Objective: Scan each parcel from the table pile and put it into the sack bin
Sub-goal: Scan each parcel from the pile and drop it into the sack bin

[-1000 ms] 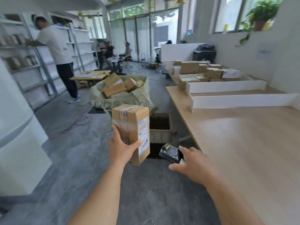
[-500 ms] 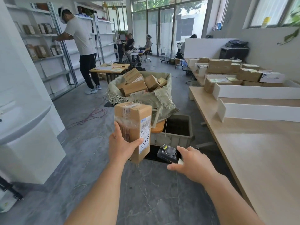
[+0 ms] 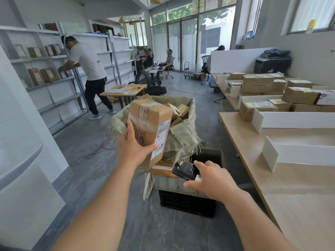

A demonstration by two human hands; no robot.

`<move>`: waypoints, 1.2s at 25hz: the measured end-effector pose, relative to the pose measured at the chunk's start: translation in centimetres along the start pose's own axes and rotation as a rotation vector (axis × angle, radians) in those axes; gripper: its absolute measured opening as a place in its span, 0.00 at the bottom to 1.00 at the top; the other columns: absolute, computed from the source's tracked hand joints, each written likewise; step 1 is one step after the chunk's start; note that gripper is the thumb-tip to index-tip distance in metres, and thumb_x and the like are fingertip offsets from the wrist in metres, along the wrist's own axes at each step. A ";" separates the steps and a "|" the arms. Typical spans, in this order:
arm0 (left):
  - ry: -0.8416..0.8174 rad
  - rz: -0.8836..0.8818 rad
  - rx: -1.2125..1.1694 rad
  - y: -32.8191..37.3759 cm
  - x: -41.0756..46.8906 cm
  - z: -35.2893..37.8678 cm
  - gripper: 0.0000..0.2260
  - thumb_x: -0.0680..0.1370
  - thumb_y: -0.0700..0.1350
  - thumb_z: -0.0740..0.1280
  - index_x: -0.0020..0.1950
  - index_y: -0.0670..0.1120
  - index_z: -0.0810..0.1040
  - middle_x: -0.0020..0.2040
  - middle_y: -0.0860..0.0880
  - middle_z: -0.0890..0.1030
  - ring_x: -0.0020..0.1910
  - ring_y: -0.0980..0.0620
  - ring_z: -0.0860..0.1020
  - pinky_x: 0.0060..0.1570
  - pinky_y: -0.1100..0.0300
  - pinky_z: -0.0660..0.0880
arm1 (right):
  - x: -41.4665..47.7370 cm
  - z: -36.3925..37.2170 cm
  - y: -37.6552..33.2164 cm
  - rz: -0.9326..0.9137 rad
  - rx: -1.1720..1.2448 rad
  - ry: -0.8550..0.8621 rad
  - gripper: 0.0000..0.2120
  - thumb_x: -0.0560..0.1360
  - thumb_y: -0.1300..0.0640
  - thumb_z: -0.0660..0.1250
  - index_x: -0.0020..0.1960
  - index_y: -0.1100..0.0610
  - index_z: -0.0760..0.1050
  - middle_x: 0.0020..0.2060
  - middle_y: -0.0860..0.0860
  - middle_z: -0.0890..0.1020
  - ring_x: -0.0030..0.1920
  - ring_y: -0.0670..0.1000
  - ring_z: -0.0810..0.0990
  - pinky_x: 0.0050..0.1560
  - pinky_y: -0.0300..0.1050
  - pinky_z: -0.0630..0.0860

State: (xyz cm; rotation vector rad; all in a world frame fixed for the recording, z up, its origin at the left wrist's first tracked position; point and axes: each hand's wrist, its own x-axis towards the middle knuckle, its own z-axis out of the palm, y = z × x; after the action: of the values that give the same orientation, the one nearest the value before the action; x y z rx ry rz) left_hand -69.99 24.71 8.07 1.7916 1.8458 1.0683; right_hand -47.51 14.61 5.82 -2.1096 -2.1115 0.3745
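Observation:
My left hand (image 3: 133, 151) grips a brown cardboard parcel (image 3: 148, 124) from below, holding it upright with its white label facing right. It hangs just in front of the green woven sack bin (image 3: 186, 134), which holds several parcels. My right hand (image 3: 212, 180) holds a black handheld scanner (image 3: 184, 170) low and to the right of the parcel, its head turned toward the label. The pile of parcels (image 3: 272, 91) lies on the wooden table (image 3: 299, 187) at the right.
A grey crate on a black crate (image 3: 186, 200) stands on the floor under my hands. White dividers (image 3: 290, 120) cross the table. A person (image 3: 87, 69) works at shelves on the left, beside a small desk (image 3: 125, 90). Cables lie on the floor.
I have moved closer to the sack bin. The parcel has risen and tilted toward the sack, and the scanner has followed beneath it.

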 end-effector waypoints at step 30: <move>-0.133 0.546 0.788 8.4 47.1 17.0 0.50 0.70 0.62 0.72 0.77 0.59 0.37 0.77 0.42 0.45 0.76 0.40 0.47 0.73 0.43 0.55 | 33.3 -10.0 7.0 0.264 -0.012 0.058 0.42 0.71 0.29 0.63 0.78 0.48 0.55 0.64 0.50 0.71 0.62 0.52 0.72 0.60 0.47 0.70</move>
State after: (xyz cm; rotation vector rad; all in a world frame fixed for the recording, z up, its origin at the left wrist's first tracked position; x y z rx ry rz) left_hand -58.53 73.75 14.66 2.8447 1.8775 0.3219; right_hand -38.50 48.55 10.87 -2.3812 -1.8120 0.3247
